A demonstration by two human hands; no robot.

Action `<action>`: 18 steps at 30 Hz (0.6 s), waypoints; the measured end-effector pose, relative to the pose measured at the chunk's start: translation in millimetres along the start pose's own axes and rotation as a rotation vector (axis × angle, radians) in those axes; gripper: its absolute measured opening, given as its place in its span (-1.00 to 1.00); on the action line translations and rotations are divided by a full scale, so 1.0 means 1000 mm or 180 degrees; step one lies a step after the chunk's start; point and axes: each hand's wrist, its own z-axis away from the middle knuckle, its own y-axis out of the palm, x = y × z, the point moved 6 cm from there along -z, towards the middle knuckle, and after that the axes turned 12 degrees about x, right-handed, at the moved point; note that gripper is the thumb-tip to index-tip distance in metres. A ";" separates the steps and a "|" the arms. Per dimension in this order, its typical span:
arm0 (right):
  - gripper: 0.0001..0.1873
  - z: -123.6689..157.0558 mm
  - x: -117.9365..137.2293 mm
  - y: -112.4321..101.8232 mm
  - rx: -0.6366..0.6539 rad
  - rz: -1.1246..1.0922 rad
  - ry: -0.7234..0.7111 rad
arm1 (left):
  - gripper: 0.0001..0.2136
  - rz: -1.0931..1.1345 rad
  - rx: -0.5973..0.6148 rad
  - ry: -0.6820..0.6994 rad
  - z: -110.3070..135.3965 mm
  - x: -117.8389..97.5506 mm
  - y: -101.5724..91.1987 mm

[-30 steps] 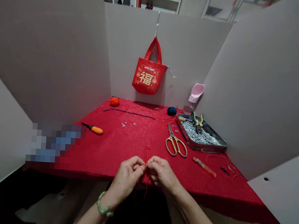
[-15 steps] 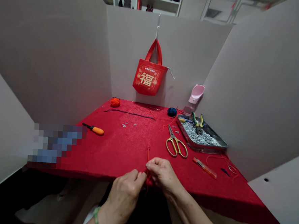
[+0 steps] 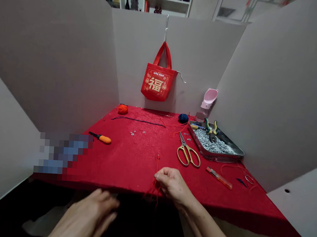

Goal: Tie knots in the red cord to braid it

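Right hand [image 3: 174,185] fingers pinch red cord [image 3: 157,164] at worktop [image 3: 118,159] near edge; left hand [image 3: 90,209] blurred, I can't tell its grip. I'd hold the cord taut, loose strands separated.

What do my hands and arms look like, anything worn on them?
Your left hand and right hand are gloveless. The right forearm shows no sleeve, watch or bracelet. The left hand is blurred, its forearm mostly out of frame, so jewellery there is unclear.
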 end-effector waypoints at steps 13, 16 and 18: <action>-0.75 0.000 0.001 0.002 0.0126 -0.0264 -0.0109 | -0.50 0.3336 0.1204 0.0233 -0.105 -0.049 0.034; -0.75 0.000 0.000 0.002 0.0067 -0.0204 -0.0139 | -0.53 0.3429 0.1249 0.0184 -0.100 -0.048 0.028; -0.76 0.000 0.000 0.001 0.0024 -0.0121 -0.0216 | -0.59 0.3462 0.1225 0.0120 -0.100 -0.047 0.026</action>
